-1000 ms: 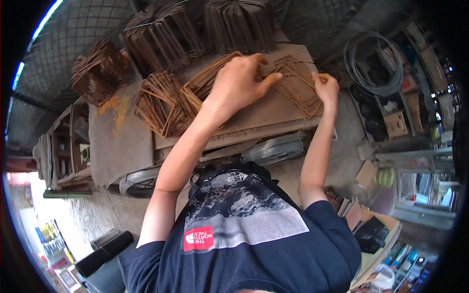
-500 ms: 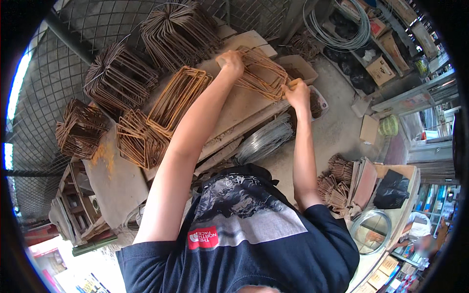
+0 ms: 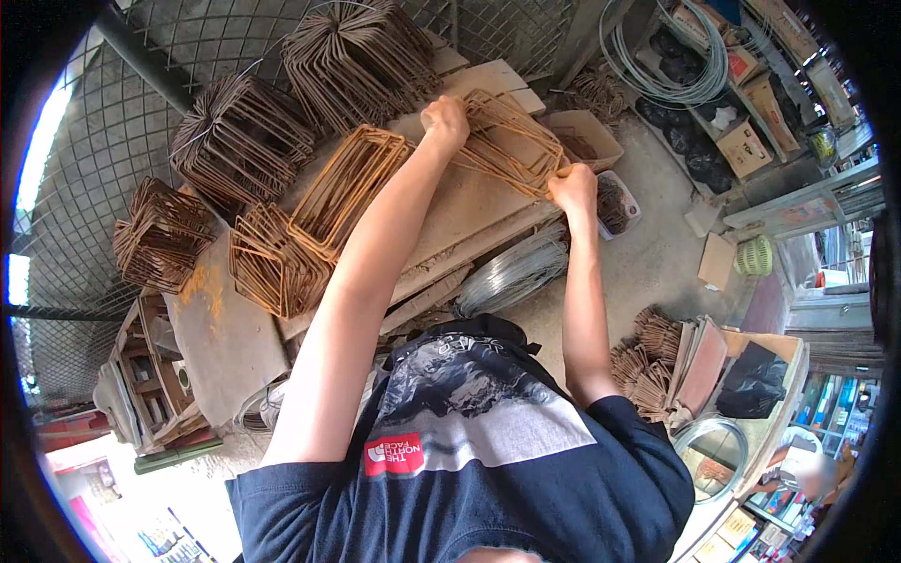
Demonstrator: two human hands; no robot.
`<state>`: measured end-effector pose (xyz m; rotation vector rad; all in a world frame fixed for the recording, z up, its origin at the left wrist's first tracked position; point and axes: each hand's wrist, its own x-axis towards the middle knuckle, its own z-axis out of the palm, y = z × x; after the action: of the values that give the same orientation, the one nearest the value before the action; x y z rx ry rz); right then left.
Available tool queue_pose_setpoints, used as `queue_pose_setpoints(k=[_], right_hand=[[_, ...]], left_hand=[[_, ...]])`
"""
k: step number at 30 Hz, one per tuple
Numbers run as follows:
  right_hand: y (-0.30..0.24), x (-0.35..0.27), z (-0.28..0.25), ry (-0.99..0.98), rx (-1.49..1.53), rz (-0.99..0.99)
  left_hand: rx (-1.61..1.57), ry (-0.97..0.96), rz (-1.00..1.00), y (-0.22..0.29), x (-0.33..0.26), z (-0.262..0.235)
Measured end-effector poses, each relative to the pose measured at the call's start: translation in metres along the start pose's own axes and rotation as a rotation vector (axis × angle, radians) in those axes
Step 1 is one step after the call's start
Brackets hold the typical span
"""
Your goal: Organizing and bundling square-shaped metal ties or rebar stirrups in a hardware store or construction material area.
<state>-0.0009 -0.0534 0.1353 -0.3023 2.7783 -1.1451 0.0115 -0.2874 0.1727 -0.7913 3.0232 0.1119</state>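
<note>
Stirrups (image 3: 511,145) in hand, unbound

Head view: they are at upper centre of the frame, over the counter (image 3: 450,220). The right hand (image 3: 573,190) has its grip clamped on their right end; the left hand (image 3: 444,122) curls at their left end, fingertips hidden, so I cannot tell its hold. Upper left, wire-tied bundles (image 3: 249,141) look done; loose stacks (image 3: 352,192), left of centre, show no tie and seem left to do.
</note>
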Motion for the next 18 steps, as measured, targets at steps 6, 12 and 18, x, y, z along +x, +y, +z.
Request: queue_pose_setpoints(k=[6, 12, 18], right_hand=[[-0.009, -0.006, -0.003, 0.081, 0.020, 0.024], [-0.017, -0.008, -0.005, 0.158, -0.105, -0.054], [-0.025, -0.010, -0.011, 0.154, 0.023, -0.162]], left_hand=[[-0.233, -0.116, -0.036, -0.017, 0.005, -0.002], [-0.356, -0.284, -0.079, -0.018, 0.010, -0.001], [-0.427, -0.210, -0.058, -0.027, 0.012, -0.003]])
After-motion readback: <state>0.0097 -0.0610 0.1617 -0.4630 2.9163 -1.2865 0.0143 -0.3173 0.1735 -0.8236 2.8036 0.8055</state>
